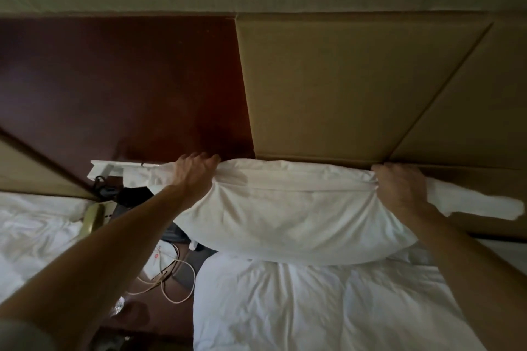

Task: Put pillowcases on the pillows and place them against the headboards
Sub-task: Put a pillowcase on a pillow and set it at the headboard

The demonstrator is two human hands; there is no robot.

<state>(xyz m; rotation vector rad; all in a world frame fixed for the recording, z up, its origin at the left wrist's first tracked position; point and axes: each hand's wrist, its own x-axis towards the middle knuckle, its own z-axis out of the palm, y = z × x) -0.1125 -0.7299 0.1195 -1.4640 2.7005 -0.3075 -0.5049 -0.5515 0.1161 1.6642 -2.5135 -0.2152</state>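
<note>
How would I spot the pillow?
Find the tan padded headboard. Just below it, over the white duvet, the left hand and right hand grip the pillow. Unlike the flat duvet, it is plump, with loose pillowcase cloth trailing at its right end.

Single head-worn wide-angle view, aimed forward and down.
The camera hangs close above the head end of the bed (pixel 313 308), facing its headboard (pixel 342 88) almost square on; a second bed (pixel 34 231) shows past the bed's left edge, at lower left.

Dim, soft room light; wide-angle bending and blur at edges.
</note>
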